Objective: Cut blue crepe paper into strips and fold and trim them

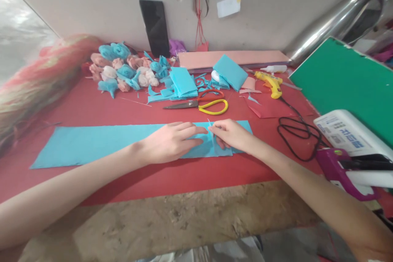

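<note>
A long strip of blue crepe paper (pixel 101 143) lies across the red table cover. My left hand (pixel 175 141) rests on it, palm down, fingers stretched toward the right; its thumb is hidden. Near the strip's right end, my right hand (pixel 230 133) pinches a small raised bit of the blue paper between thumb and forefinger. The two hands' fingertips almost meet there. Just beyond them lie scissors (pixel 196 104) with one red and one yellow handle loop, blades pointing left.
Blue, pink and white paper flowers (pixel 123 69) are heaped at the back left. Folded blue paper (pixel 184 82) lies among scraps. A yellow glue gun (pixel 272 84) trails a black cord. A phone (pixel 155 28) leans on the wall. At right are a green board (pixel 344 77) and a purple-and-white device (pixel 346 172).
</note>
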Demonstrator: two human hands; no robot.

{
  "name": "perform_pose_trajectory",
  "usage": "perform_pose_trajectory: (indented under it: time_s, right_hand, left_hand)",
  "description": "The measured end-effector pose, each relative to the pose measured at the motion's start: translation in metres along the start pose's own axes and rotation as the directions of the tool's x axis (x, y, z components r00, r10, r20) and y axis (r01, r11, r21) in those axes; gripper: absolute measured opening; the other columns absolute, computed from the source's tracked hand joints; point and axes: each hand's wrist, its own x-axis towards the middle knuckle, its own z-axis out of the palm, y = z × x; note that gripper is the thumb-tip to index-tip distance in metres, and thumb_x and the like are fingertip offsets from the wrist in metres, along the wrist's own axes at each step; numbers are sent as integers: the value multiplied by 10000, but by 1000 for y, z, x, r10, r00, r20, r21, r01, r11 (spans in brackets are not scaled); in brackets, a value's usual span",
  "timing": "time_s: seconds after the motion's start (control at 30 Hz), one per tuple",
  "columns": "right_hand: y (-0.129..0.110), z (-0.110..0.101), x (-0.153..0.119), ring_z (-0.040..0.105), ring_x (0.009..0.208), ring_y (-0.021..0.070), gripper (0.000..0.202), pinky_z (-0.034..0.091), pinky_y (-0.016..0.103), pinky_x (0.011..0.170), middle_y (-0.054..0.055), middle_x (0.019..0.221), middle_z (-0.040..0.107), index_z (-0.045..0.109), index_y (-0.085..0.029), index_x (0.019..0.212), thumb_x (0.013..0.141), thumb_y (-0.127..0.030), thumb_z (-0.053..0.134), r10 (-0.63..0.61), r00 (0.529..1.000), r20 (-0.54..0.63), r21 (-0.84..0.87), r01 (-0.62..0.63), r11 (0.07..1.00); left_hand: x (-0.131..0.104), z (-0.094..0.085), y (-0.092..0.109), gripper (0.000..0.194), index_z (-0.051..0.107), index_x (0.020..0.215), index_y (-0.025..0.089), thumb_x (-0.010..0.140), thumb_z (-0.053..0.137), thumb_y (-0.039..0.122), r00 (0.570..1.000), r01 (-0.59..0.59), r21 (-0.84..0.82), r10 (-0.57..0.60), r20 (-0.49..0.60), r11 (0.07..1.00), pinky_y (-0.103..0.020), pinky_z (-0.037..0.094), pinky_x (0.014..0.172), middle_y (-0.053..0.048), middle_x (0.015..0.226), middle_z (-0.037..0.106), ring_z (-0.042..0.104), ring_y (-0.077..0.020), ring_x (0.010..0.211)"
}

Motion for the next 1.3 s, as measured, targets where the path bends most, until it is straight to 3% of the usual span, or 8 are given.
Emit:
perform_pose_trajectory:
  time_s: [0.3, 0.4, 0.47, 0.53, 0.63, 0.83, 1.07, 1.3]
  right_hand:
    - [1, -7, -8, 377, 323, 70, 253, 287, 189, 359, -45, 408, 510, 540, -175, 728, 894, -242, 361, -6, 1000, 21, 75, 5, 997]
    - [10, -12, -16, 448, 400, 100, 246, 363, 222, 425, -30, 478, 535, 556, -184, 770, 905, -287, 377, -180, 976, -121, -60, 174, 983]
    - [23, -13, -21, 558, 579, 151, 218, 447, 278, 562, 28, 635, 619, 585, -184, 798, 900, -246, 403, -468, 839, -278, -378, 352, 856]
    - [38, -13, -24, 595, 839, 214, 208, 480, 355, 748, 94, 862, 676, 619, -175, 859, 879, -148, 414, -714, 652, -254, -654, 428, 624]
    - [55, -13, -25, 566, 1036, 246, 285, 479, 418, 878, 120, 1079, 676, 634, -147, 1019, 844, -51, 431, -830, 552, -74, -772, 496, 398]
    - [58, -14, -26, 510, 1208, 246, 392, 475, 450, 957, 128, 1262, 609, 609, -116, 1182, 852, -45, 411, -810, 584, 57, -736, 573, 361]
    - [55, -13, -24, 479, 1238, 286, 368, 424, 533, 967, 127, 1267, 607, 597, -118, 1223, 909, -160, 409, -762, 635, 127, -726, 583, 365]
    - [55, -13, -25, 454, 1249, 278, 364, 377, 518, 1009, 110, 1292, 591, 590, -88, 1217, 932, -196, 392, -754, 640, 147, -748, 571, 338]
  left_hand:
    - [-8, 20, -2, 354, 610, 1128, 103, 942, 309, 118, 983, -122, -84, 132, 130, 989, -308, 509, 734, -92, 1282, 602, 606, -191, 854]
    - [-9, 23, -2, 336, 615, 1097, 93, 950, 315, 131, 987, -110, -139, 125, 105, 984, -318, 503, 763, -104, 1251, 622, 611, -207, 914]
    - [-10, 23, -2, 338, 615, 1088, 85, 946, 311, 128, 990, -93, -163, 109, 92, 982, -326, 506, 786, -118, 1213, 643, 615, -213, 923]
    - [-10, 23, -3, 334, 615, 1084, 76, 938, 319, 127, 992, -76, -183, 92, 81, 980, -334, 512, 800, -131, 1186, 655, 621, -220, 922]
    - [-11, 23, -3, 331, 600, 1111, 73, 914, 335, 102, 996, -56, -226, 69, 53, 973, -336, 516, 831, -136, 1169, 663, 622, -223, 963]
    - [-14, 22, -3, 384, 521, 1242, 115, 893, 365, 79, 999, -9, -250, 16, 28, 968, -342, 489, 921, -111, 1226, 638, 599, -215, 1073]
    - [-11, 24, -4, 433, 437, 1359, 164, 934, 421, 244, 981, 35, -274, 19, 193, 961, -423, 273, 1136, -103, 1414, 466, 407, -228, 1330]
    - [-11, 25, -4, 369, 525, 1274, 115, 937, 419, 220, 988, 40, -305, 7, 153, 951, -421, 318, 1119, -132, 1369, 509, 447, -227, 1302]
